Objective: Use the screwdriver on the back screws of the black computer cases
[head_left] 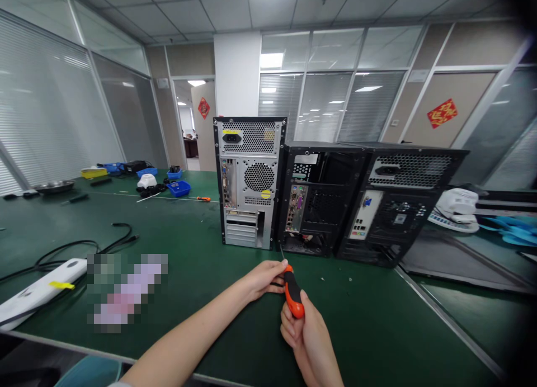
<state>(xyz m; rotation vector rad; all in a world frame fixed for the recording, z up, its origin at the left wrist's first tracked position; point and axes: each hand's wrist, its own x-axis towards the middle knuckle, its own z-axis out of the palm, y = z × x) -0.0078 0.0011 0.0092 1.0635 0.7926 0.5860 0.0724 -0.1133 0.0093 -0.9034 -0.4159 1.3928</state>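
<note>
An orange-and-black screwdriver [293,293] is held over the green table, its thin shaft pointing away toward the computer cases. My right hand [308,328] is closed around the rear of its handle. With thumb and fingers, my left hand [268,278] pinches the front end of the handle by the shaft. Just beyond the tip stand a silver-backed computer tower [255,180] and, to its right, a black computer case [323,199] with an open gap at its rear. Whether the tip touches either case, I cannot tell.
Another black computer case [388,219] stands at the right. A white power strip [46,292] with black cables lies left, near a blurred patch. Blue trays [179,189], a second screwdriver [203,199] and a metal dish [53,187] sit farther back. Tiny bits lie right of my hands.
</note>
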